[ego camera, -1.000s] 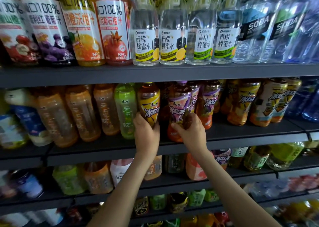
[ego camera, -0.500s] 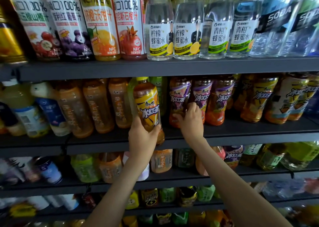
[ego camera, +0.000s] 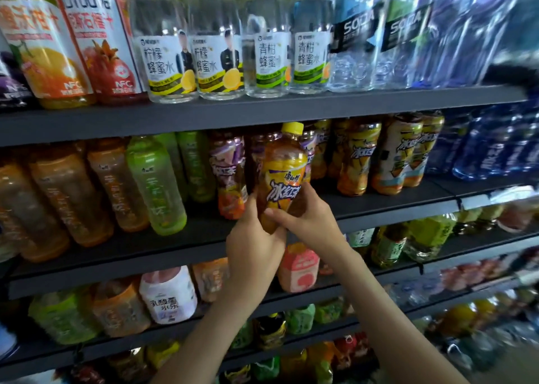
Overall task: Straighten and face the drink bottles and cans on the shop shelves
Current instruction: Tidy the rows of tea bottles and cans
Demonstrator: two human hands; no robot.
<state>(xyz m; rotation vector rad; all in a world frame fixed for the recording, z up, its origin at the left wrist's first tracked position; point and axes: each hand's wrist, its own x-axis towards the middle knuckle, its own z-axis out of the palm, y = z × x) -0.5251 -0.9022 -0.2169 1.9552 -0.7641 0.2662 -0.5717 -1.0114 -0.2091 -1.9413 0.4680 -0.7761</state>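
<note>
Gripping the yellow-capped iced tea bottle (ego camera: pixel 284 173) low on its body, the left hand (ego camera: pixel 252 246) wraps it from below and the right hand (ego camera: pixel 310 220) clasps its right side. The bottle is held roughly upright, label facing near, at the middle shelf (ego camera: pixel 116 255), in front of the purple-label bottles (ego camera: pixel 230 173).

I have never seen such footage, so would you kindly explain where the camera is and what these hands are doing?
There is no machine: a person wears one wide-angle camera on the head, facing shop shelves. Both bare hands grip one yellow-capped iced tea bottle, the left hand low on it, the right hand at its label. It is held in front of the middle shelf, where other tea bottles stand. On the shelf above stand clear bottles.
</note>
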